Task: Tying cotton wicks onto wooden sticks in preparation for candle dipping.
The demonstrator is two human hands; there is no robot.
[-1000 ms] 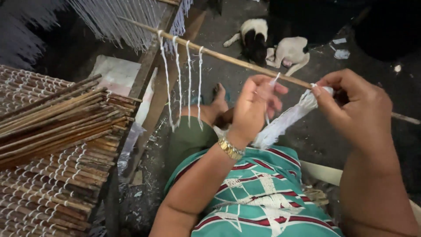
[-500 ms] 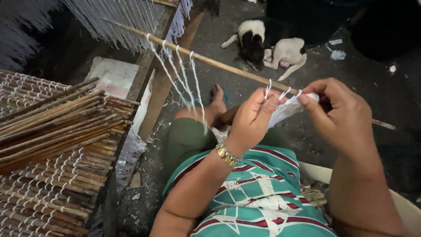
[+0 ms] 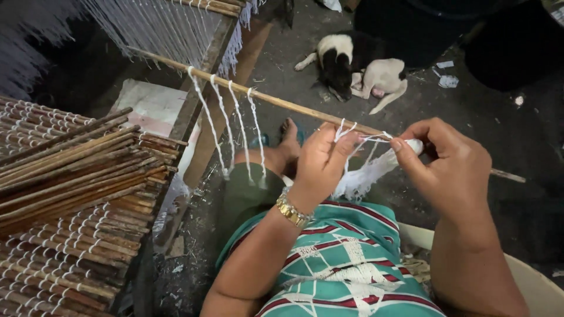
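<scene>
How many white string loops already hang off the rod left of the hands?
4. The white string loops hang side by side on the wooden rod, between the loom frame and the left hand. More loops may be hidden behind that hand.

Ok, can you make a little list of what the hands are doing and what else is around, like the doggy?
left hand: pinching white threads at the thin wooden stick
right hand: gripping the same bundle of threads
stick: slanting across, four white loops hanging on it
left wrist: gold watch
dog: black and white, lying on the floor
left side: pile of bamboo sticks on a woven mat
lap: striped teal cloth
</scene>
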